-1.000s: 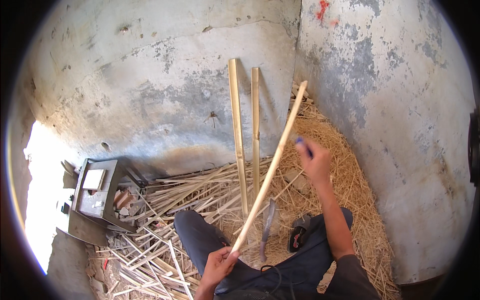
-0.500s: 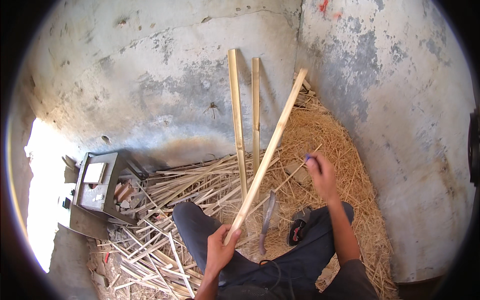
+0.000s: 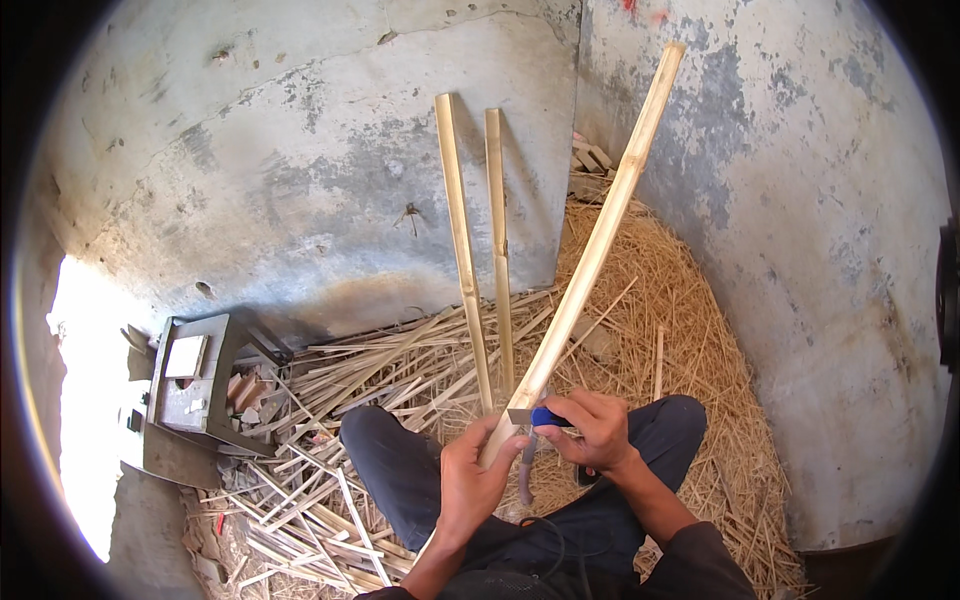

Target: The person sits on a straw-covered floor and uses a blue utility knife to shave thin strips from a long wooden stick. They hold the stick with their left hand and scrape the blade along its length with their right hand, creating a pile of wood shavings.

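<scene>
My left hand (image 3: 472, 480) is closed around the lower end of a long split bamboo strip (image 3: 590, 270), which slants up and to the right. My right hand (image 3: 592, 430) grips a small blue-handled blade (image 3: 548, 417); its flat grey part lies across the strip just above my left fingers. A machete's brown handle (image 3: 526, 484) shows on the floor between my legs, with most of its blade hidden behind my right hand and the strip.
Two bamboo strips (image 3: 463, 230) lean against the wall. Cut strips (image 3: 310, 500) lie heaped at the left, straw-like shavings (image 3: 690, 330) at the right. A small grey table-like stand (image 3: 205, 390), apparently tipped, is at the far left. Walls meet in the corner ahead.
My right hand has come down and left with the blue-handled blade, onto the strip. The strip has slid back past my left hand and its top leans further right.
</scene>
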Tool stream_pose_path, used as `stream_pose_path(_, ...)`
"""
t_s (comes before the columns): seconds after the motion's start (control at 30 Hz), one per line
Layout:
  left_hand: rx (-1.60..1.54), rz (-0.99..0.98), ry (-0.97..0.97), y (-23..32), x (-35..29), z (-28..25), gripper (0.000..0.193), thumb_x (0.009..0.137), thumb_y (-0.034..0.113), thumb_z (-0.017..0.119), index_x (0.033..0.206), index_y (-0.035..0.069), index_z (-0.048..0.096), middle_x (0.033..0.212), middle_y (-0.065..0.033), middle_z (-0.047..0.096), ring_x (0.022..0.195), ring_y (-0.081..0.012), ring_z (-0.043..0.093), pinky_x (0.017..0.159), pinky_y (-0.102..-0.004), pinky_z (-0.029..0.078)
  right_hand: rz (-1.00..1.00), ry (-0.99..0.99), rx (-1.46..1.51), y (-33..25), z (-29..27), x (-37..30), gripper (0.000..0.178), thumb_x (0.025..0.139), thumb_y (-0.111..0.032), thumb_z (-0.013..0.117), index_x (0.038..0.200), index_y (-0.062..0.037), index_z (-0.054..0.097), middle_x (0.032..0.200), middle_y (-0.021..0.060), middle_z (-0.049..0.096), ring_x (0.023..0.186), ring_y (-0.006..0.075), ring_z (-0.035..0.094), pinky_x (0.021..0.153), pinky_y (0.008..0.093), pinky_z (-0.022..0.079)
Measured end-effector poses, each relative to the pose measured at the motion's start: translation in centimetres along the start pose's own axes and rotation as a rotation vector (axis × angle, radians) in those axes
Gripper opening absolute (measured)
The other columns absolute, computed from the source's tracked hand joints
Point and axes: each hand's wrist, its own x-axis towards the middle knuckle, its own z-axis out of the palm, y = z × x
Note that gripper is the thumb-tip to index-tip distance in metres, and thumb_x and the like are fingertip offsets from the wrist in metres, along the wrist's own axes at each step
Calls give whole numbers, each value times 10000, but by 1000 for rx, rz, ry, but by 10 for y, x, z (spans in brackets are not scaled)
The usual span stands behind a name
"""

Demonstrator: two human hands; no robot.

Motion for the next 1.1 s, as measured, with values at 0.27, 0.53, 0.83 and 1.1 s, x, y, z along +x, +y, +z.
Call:
stream_pose_path(0.27, 16, 34, -5, 0, 4, 1, 314, 973, 153, 808, 1204, -36, 714, 937, -141, 773, 821, -133, 693, 758, -304, 555, -8, 17, 1, -3, 2, 1, 304, 874, -339, 850, 1041, -95, 782, 746, 25, 672, 580, 209, 653, 532, 343, 509)
stream_pose_path(0.53, -286, -136, -152, -1, 7, 0, 276, 1013, 161, 775, 1215, -19, 719, 892, -30, 739, 806, -53, 628, 710, -260, 519, -12, 40, -45, -11, -5, 7, 298, 876, -338, 849, 1030, -91, 785, 726, 29, 660, 553, 207, 631, 508, 343, 484)
stream_pose_path(0.83, -130, -123, -86, 6, 7, 2, 247, 1031, 193, 750, 1168, -13, 742, 858, -41, 731, 795, -62, 621, 706, -269, 515, -10, 15, -115, -11, -13, 14, 303, 864, -363, 853, 1012, -107, 787, 712, 13, 648, 529, 192, 602, 485, 333, 448)
stream_pose_path(1.1, -104, -145, -76, 4, -1, -3, 214, 1050, 148, 719, 1164, -33, 720, 908, 38, 679, 819, -23, 546, 726, -217, 438, -33, -71, -183, -15, -20, 17, 308, 880, -369, 846, 1003, -94, 786, 713, 32, 658, 541, 201, 607, 506, 335, 470)
